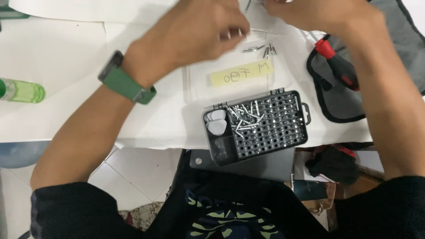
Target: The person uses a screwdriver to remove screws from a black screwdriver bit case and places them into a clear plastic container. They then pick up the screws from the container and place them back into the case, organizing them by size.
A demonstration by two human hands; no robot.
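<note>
My left hand [195, 33], with a green watch [126, 82] on its wrist, hovers blurred over a clear plastic lid [237, 82] that bears a yellow note. Its fingers are curled, and what they hold is not visible. My right hand [318, 13] is at the top edge, its fingertips cut off, close to a thin metal piece [247, 5]. Several loose metal bits [262, 48] lie on the lid just below both hands. An open dark bit case [259, 126] with loose bits and white picks sits nearer me at the table edge.
A red and black screwdriver [338, 64] rests on a grey pouch [343, 104] under my right forearm. A green bottle [22, 90] lies at the far left. White paper [57, 57] covers the table; tiled floor and my dark clothing show below the edge.
</note>
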